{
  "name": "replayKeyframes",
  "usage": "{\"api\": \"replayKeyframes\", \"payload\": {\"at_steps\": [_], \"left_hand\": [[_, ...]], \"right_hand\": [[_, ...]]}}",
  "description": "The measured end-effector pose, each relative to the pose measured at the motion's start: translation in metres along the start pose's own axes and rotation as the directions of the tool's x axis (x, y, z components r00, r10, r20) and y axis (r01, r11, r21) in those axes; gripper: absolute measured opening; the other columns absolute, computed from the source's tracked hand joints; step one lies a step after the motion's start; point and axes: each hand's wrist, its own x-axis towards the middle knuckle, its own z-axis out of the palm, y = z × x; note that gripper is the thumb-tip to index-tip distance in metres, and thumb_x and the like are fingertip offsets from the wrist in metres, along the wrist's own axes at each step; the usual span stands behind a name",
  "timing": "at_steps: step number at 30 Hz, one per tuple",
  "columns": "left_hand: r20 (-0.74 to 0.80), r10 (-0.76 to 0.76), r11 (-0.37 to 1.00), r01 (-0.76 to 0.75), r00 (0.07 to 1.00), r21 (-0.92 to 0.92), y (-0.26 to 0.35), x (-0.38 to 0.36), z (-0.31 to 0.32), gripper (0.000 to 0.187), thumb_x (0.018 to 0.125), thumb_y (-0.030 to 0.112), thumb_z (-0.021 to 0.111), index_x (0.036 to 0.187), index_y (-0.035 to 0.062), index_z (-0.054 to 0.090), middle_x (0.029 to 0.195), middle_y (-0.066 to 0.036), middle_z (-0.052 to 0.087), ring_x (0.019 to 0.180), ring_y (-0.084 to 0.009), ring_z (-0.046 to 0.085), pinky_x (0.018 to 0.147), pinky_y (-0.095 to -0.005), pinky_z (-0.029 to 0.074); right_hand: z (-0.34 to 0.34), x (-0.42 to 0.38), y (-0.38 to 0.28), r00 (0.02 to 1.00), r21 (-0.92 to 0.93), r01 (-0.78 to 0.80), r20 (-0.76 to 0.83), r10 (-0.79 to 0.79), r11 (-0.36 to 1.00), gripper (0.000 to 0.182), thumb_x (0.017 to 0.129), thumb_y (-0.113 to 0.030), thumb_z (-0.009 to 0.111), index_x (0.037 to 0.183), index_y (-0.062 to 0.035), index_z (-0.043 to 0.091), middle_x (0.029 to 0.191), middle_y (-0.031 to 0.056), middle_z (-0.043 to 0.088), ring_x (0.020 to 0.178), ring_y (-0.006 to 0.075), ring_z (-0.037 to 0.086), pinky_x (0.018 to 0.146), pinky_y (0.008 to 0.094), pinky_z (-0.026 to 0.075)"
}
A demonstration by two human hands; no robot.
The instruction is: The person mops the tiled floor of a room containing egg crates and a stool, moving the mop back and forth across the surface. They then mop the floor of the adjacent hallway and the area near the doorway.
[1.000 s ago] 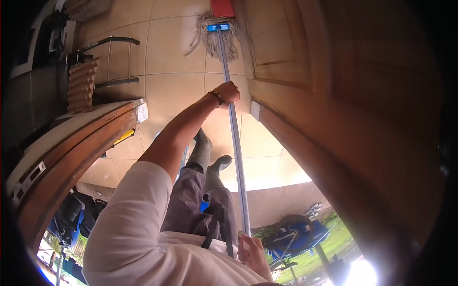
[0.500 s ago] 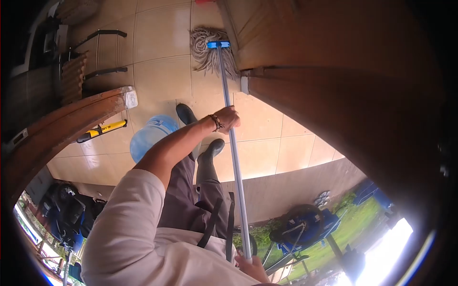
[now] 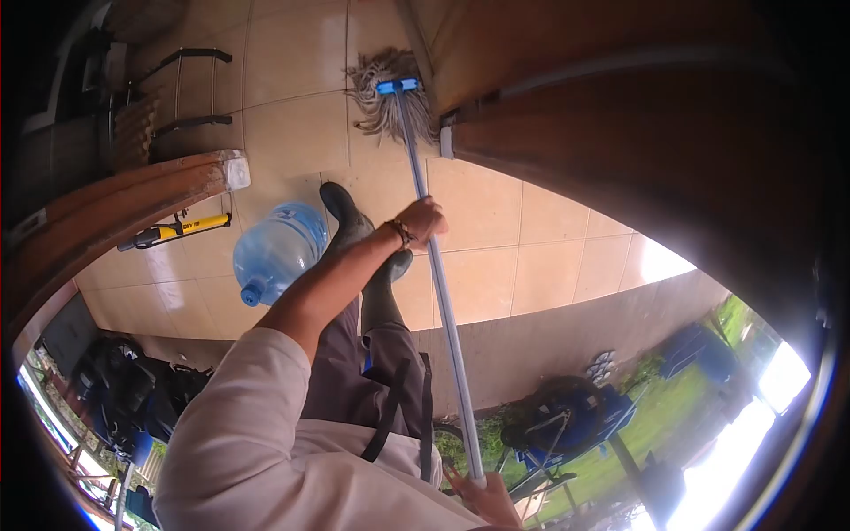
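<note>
My left hand (image 3: 422, 220) is closed around the middle of a mop's metal handle (image 3: 452, 345), a dark bracelet on its wrist. Lower down, my right hand (image 3: 487, 501) grips the handle's top end close to my body. At the far end, the mop head (image 3: 387, 102) has grey strings and a blue clamp (image 3: 397, 86); its strings lie spread on the tiled floor (image 3: 297, 133), against the base of a brown wooden door (image 3: 549, 133). A large clear-blue water jug (image 3: 279, 252) lies on its side left of my dark boots (image 3: 350, 212).
A yellow and black pump (image 3: 181, 230) lies on the floor at left, near a wooden door frame (image 3: 133, 190). Beyond it is a black-ended metal rack (image 3: 195, 88). Behind me are a step edge (image 3: 549, 341), sandals (image 3: 600, 365), grass and a blue wheeled object (image 3: 567, 416).
The mop head has drawn slightly toward me along the door's base. My view has shifted, and more of the water jug, with its cap, shows past my left arm. Both hands keep their grip.
</note>
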Motion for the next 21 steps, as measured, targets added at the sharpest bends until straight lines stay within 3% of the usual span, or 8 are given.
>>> {"api": "replayKeyframes", "payload": {"at_steps": [2, 5, 6, 8, 12, 19, 20, 21], "left_hand": [[0.032, -0.043, 0.996, 0.041, 0.999, 0.075, -0.047, 0.006, -0.02, 0.017, 0.049, 0.017, 0.065, 0.053, 0.0154, 0.049, 0.054, -0.003, 0.05, 0.066, -0.0226, 0.055, 0.071, -0.0347, 0.04], [0.049, -0.067, 0.997, 0.064, 0.997, 0.052, -0.042, 0.008, -0.005, 0.016, 0.048, 0.018, 0.065, 0.053, 0.0155, 0.05, 0.056, -0.004, 0.051, 0.068, -0.0232, 0.056, 0.072, -0.0344, 0.04], [0.034, -0.057, 0.998, 0.057, 0.998, 0.013, -0.021, 0.005, 0.006, 0.016, 0.048, 0.018, 0.065, 0.053, 0.0156, 0.05, 0.057, -0.004, 0.051, 0.068, -0.0235, 0.056, 0.072, -0.0342, 0.04], [0.086, -0.013, 1.0, 0.011, 0.996, 0.026, 0.051, -0.003, 0.028, 0.013, 0.049, 0.018, 0.063, 0.052, 0.0162, 0.051, 0.057, -0.004, 0.053, 0.068, -0.0232, 0.057, 0.07, -0.034, 0.042], [0.138, -0.103, 0.979, 0.125, 0.985, -0.159, 0.131, 0.012, 0.044, 0.017, 0.049, 0.02, 0.066, 0.052, 0.0156, 0.049, 0.054, -0.004, 0.053, 0.063, -0.0218, 0.055, 0.071, -0.033, 0.041], [-0.141, -0.337, 0.919, 0.293, 0.931, -0.263, 0.062, -0.033, 0.003, 0.016, 0.05, 0.014, 0.063, 0.055, 0.0135, 0.048, 0.057, -0.003, 0.052, 0.066, -0.0221, 0.054, 0.072, -0.0337, 0.041], [-0.185, -0.361, 0.923, 0.321, 0.914, -0.214, 0.044, -0.047, -0.002, 0.015, 0.051, 0.014, 0.062, 0.057, 0.0131, 0.048, 0.056, -0.003, 0.051, 0.066, -0.0218, 0.054, 0.071, -0.0339, 0.041], [-0.236, -0.382, 0.922, 0.352, 0.894, -0.159, 0.023, -0.064, -0.012, 0.015, 0.052, 0.014, 0.06, 0.058, 0.0128, 0.047, 0.056, -0.003, 0.051, 0.066, -0.0215, 0.053, 0.07, -0.0341, 0.041]], "right_hand": [[0.001, 0.061, 0.008, 0.984, 0.058, 0.145, 0.096, -0.15, 0.988, 0.031, 0.083, -0.028, 0.063, 0.069, -0.0026, 0.053, 0.049, -0.0008, 0.042, 0.04, 0.0075, 0.038, 0.037, 0.0232, 0.026], [-0.003, 0.062, 0.011, 0.988, 0.201, 0.128, 0.056, -0.142, 0.971, 0.025, 0.078, -0.021, 0.066, 0.07, -0.0015, 0.054, 0.048, -0.0015, 0.042, 0.04, 0.008, 0.04, 0.037, 0.025, 0.029], [-0.01, 0.054, 0.038, 0.994, 0.143, 0.023, 0.102, -0.038, 0.989, 0.021, 0.083, -0.021, 0.062, 0.073, -0.0027, 0.058, 0.052, -0.0015, 0.048, 0.042, 0.0061, 0.042, 0.039, 0.0239, 0.033], [-0.017, -0.004, 0.054, 0.964, -0.277, 0.131, -0.188, -0.188, 0.952, 0.021, 0.084, -0.022, 0.06, 0.08, -0.0011, 0.059, 0.053, -0.0013, 0.049, 0.045, 0.0056, 0.043, 0.042, 0.0225, 0.034], [-0.063, -0.045, 0.085, 0.953, -0.322, 0.074, -0.255, -0.162, 0.944, 0.024, 0.083, -0.025, 0.062, 0.087, -0.0017, 0.057, 0.054, -0.001, 0.047, 0.046, 0.0072, 0.043, 0.041, 0.0252, 0.034], [-0.098, -0.015, 0.037, 0.933, -0.563, 0.235, -0.098, -0.346, 0.792, 0.035, 0.08, -0.03, 0.067, 0.099, -0.0026, 0.055, 0.056, -0.0005, 0.045, 0.048, 0.01, 0.042, 0.041, 0.0298, 0.035], [-0.09, -0.016, 0.003, 0.975, -0.494, 0.056, -0.159, -0.153, 0.868, 0.035, 0.081, -0.028, 0.065, 0.102, -0.0029, 0.055, 0.056, -0.0003, 0.045, 0.055, 0.0129, 0.046, 0.049, 0.0318, 0.039], [-0.073, -0.021, -0.042, 0.984, -0.486, 0.118, -0.061, -0.168, 0.866, 0.027, 0.083, -0.027, 0.062, 0.094, -0.0015, 0.058, 0.055, -0.0008, 0.047, 0.051, 0.0089, 0.045, 0.047, 0.0264, 0.037]]}}
